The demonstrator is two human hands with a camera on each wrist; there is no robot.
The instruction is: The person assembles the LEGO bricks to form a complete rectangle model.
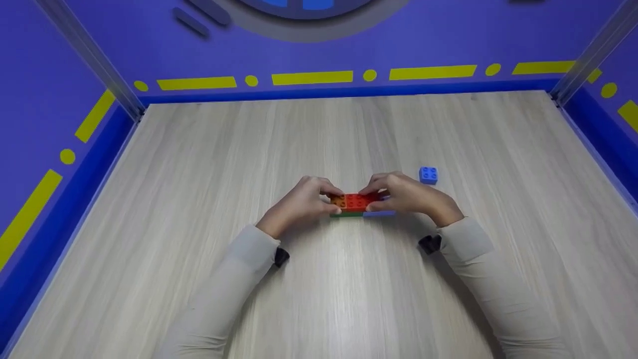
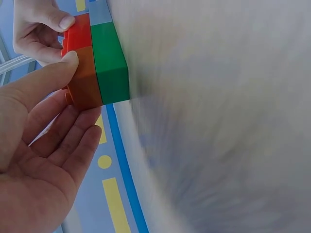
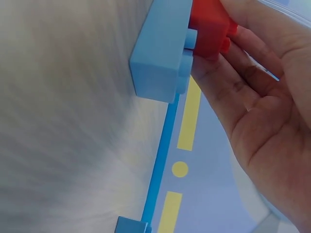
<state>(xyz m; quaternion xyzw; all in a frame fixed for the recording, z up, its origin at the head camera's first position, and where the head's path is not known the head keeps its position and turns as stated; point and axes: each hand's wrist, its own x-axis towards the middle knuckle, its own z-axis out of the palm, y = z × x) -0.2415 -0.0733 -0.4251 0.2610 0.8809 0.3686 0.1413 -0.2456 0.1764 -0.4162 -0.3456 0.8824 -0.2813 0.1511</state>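
A green brick [image 2: 112,68] and a light blue brick [image 3: 158,53] lie end to end on the table as a lower row. On top of them sit an orange brick [image 2: 87,82] at the left end and a red brick [image 1: 355,200] beside it. My left hand [image 1: 306,202] pinches the orange brick between thumb and fingers. The red brick is held the same way by my right hand [image 1: 403,194], whose fingers hide part of it from above. Several studs at the light blue brick's right end stay uncovered in the right wrist view.
A small blue brick [image 1: 428,174] stands apart on the wood-grain table [image 1: 224,164], just beyond my right hand. Purple-blue walls [image 1: 314,60] with yellow markings enclose the table's back and sides.
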